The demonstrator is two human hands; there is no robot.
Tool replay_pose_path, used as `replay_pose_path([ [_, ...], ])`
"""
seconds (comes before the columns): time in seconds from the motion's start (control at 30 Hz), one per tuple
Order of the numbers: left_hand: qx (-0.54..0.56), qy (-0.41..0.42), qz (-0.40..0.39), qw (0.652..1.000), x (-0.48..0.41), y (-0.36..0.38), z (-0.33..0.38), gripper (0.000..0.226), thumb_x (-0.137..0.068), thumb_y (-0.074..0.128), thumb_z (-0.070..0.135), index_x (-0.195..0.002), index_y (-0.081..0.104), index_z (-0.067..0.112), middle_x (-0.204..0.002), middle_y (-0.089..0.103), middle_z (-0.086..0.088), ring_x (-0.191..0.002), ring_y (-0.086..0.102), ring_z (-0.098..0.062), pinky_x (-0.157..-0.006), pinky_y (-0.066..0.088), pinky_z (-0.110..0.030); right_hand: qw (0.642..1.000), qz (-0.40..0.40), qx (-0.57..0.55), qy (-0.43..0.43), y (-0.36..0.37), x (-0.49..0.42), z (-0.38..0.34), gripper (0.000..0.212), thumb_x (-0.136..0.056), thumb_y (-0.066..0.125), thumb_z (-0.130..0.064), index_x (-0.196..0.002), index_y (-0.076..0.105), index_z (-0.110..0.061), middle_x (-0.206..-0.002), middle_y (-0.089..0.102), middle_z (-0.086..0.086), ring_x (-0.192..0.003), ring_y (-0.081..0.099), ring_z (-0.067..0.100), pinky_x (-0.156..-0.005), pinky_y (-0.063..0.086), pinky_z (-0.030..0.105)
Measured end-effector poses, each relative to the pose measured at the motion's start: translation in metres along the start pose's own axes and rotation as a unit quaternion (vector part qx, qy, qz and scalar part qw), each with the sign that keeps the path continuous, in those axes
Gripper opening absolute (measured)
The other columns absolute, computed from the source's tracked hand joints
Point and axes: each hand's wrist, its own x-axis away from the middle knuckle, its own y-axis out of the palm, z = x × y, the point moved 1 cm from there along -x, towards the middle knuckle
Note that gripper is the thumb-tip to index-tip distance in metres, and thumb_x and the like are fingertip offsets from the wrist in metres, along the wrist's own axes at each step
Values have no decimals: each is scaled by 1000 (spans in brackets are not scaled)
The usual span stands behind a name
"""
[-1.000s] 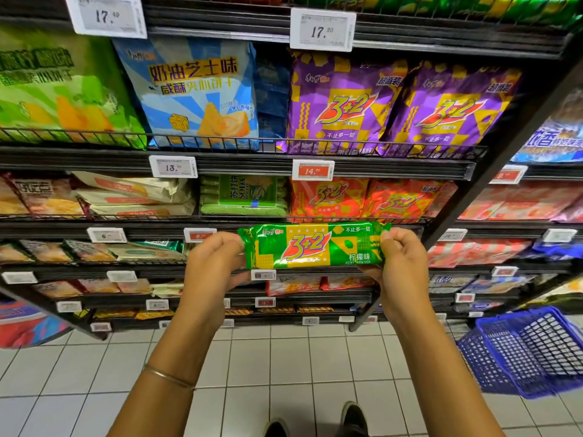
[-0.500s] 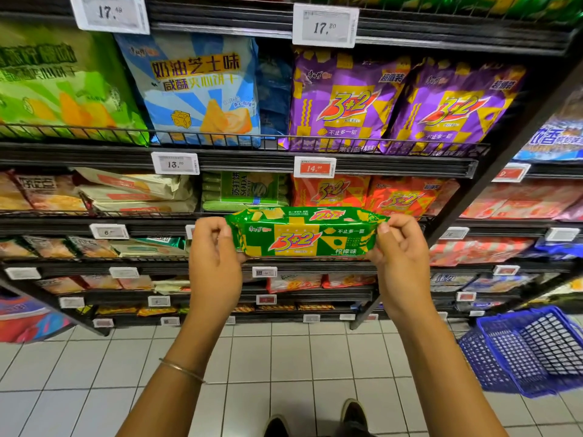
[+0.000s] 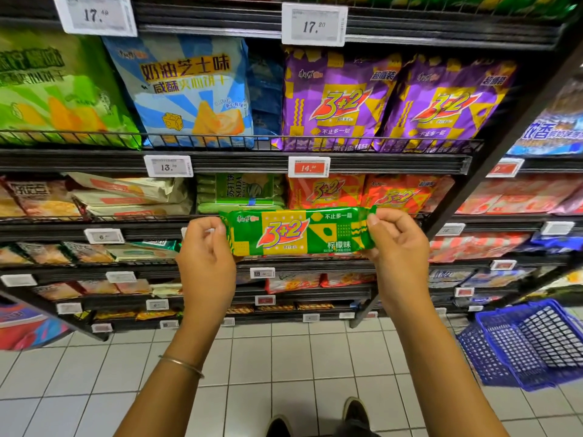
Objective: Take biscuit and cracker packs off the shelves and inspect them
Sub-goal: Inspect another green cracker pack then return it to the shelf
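**Q:** Where is the pack, and how is it held?

**A:** The green 3+2 lemon cracker pack (image 3: 299, 231) is off the shelves. It hangs in the air between the person and the shelf edge (image 3: 63, 230) that carries the small white price tags. The left hand (image 3: 205, 261) pinches the crimped left end and the right hand (image 3: 399, 250) pinches the crimped right end. Both have curled fingers, with a thumb tip on the near side of the wrapper.

**Q:** Which relation governs the next move?

**A:** It is the long axis. It runs level from left to right, across the line of sight, with the printed face turned toward the viewer. Each hand sits at one pole of that axis, and neither is nearer to the pack than the other. The back face is hidden, so checking it would probably mean rolling the pack about this axis between the two pinches.

**Q:** What lies around it?

**A:** The orange 3+2 packs (image 3: 325, 190) and a green soda biscuit pack (image 3: 239, 190) stand just beyond and above it. A blue basket (image 3: 530, 342) sits low at the right, well apart from both hands.
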Motion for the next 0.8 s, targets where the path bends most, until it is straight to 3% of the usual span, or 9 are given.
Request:
replay_pose_path([
  [0.07,-34,0,-11,999,0,0,-2,17,-105,46,27,-97,55,39,-73,56,7,-54,45,-8,-52,38,-32,999,11,31,-4,-3,-3,-4,11,-99,68,-14,-94,69,-24,-78,73,-1,-79,65,20,-67,55,34],
  [0.13,-36,-3,-26,999,0,1,-5,14,-105,46,27,-99,55,36,-76,65,10,-54,52,-8,-54,43,-36,998,17,58,-20,-5,-5,-8,12,-98,68,-9,-93,69,-20,-69,70,-7,-72,64,11,-67,55,27],
  [0.23,73,-66,-86,991,2,2,-5,27,-111,47,18,-107,56,42,-98,80,3,-61,74,-31,-57,61,-48,997,6,71,-37,-7,-9,-14,20,-96,65,1,-92,68,-18,-58,60,-12,-59,53,6,-59,48,21],
  [0.33,142,-110,-124,976,4,4,-5,34,-113,46,14,-127,55,43,-108,80,-5,-61,76,-34,-55,62,-31,999,-25,34,-19,-10,-10,-20,22,-90,61,-6,-101,71,-22,-71,50,5,-65,47,19,-49,46,23],
  [0.4,192,-157,-152,957,6,8,-7,35,-113,44,13,-129,64,37,-117,78,-9,-60,76,-33,-60,63,-31,998,-52,-25,17,-11,-11,-22,28,-87,55,-11,-102,74,-23,-82,57,5,-64,54,16,-44,46,22],
  [0.53,265,-238,-192,915,16,12,-12,42,-112,35,6,-122,74,18,-127,70,-24,-81,73,-38,-85,59,-57,976,-66,-176,110,-11,-14,-24,36,-95,47,-3,-92,80,-19,-93,69,-1,-50,52,4,-44,43,18],
  [0.67,341,-282,-180,879,19,12,-13,39,-109,35,11,-127,68,4,-130,68,-28,-109,68,-44,-98,53,-63,945,-65,-265,179,-12,-13,-24,30,-93,50,-9,-98,80,-8,-64,62,-4,-50,54,4,-47,47,16],
  [0.73,387,-286,-184,857,17,10,-11,40,-104,35,7,-130,65,0,-134,64,-32,-109,68,-42,-89,62,-53,924,-69,-312,212,-12,-9,-26,34,-86,47,-6,-83,81,-9,-55,56,-4,-49,55,6,-48,48,16],
  [0.8,428,-281,-197,836,15,8,-9,42,-99,38,1,-132,63,-2,-138,58,-38,-112,53,-46,-97,56,-60,908,-69,-344,228,-12,-5,-25,34,-74,48,-3,-58,76,-14,-54,53,-4,-49,53,6,-49,48,15],
])
